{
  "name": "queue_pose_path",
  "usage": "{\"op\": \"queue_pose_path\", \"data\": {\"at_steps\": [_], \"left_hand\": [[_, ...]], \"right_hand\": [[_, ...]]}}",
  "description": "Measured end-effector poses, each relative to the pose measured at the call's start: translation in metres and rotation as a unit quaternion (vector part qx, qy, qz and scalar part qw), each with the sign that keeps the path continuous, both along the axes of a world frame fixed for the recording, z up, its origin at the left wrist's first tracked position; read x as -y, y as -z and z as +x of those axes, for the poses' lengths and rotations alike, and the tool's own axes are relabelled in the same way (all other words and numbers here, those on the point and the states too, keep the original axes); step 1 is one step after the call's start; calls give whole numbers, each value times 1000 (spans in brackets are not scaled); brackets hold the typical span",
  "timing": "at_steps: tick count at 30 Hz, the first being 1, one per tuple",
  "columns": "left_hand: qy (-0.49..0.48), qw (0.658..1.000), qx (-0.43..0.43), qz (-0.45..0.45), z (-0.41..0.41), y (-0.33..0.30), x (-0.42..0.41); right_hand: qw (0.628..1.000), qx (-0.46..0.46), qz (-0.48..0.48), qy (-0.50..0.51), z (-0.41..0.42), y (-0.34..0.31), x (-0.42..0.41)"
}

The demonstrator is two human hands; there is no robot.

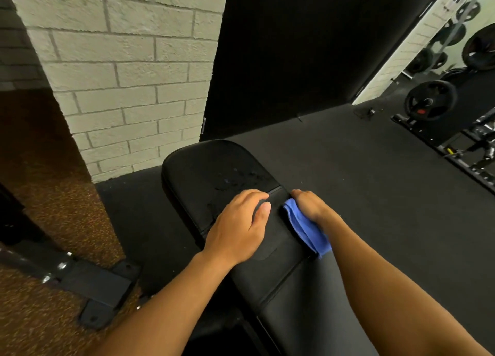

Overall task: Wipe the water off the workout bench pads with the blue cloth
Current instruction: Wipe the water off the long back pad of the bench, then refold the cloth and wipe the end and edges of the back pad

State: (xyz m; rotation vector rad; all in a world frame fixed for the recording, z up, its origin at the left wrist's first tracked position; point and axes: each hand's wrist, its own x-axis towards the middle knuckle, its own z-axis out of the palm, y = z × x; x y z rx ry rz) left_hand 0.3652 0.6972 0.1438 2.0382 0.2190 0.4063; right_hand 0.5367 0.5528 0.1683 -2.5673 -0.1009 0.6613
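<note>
A black padded workout bench point(267, 248) is running from the lower right of the view toward 11 o'clock, its rounded far pad point(214, 168) ending near the wall. Water droplets point(235, 180) are beading on that far pad, just beyond the seam between pads. A bunched blue cloth point(306, 228) is lying along the bench's 3 o'clock edge, draping from the seam back toward the viewer.

View: one head-worn wide-angle camera.
Facing: forward and down along the bench point(214, 173).
Nearness: close; both forearms run in from the bottom edge.
Background: brick wall point(120, 69) and weight plates point(430, 100) farther off.
</note>
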Motion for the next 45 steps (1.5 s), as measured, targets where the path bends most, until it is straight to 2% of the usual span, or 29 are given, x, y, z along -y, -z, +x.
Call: {"op": "queue_pose_path", "data": {"at_steps": [5,10,18,20,24,27,30,33,35,37,38,40,41,43,45], "left_hand": [[-4,1000,-2,2,2,1,0],[-1,1000,-10,7,3,-1,0],[-10,1000,-1,17,1,0,0],[-8,1000,3,18,2,1,0],[-21,999,22,-11,1,-1,0],[-53,995,63,-50,-4,-6,-2],[-104,987,102,-69,-22,-7,-7],[-181,970,134,-94,-55,3,-11],[-259,947,119,-146,-80,10,-7],[-327,908,70,-251,-100,21,-2],[-326,884,48,-332,-109,23,1],[-258,834,7,-487,-119,25,7],[-212,828,-20,-518,-123,24,12],[-168,847,-56,-502,-128,22,23],[-183,855,-69,-480,-132,25,28]], "right_hand": [[996,-56,61,37,13,1,-38],[996,-64,43,35,3,-3,-32],[998,-11,-61,-13,-16,-7,-3],[995,40,-86,-27,-22,-3,2],[991,119,-63,-25,-45,0,-3],[980,170,-70,-76,-67,6,-12],[974,168,-76,-132,-99,11,-28],[961,165,-38,-216,-147,11,-53],[957,148,10,-251,-176,12,-67],[961,115,62,-244,-189,10,-71],[965,92,88,-230,-191,8,-70],[968,37,151,-195,-192,4,-68],[965,10,195,-175,-193,2,-67],[956,-3,248,-160,-197,-1,-63],[959,44,225,-164,-200,-4,-58]]}}
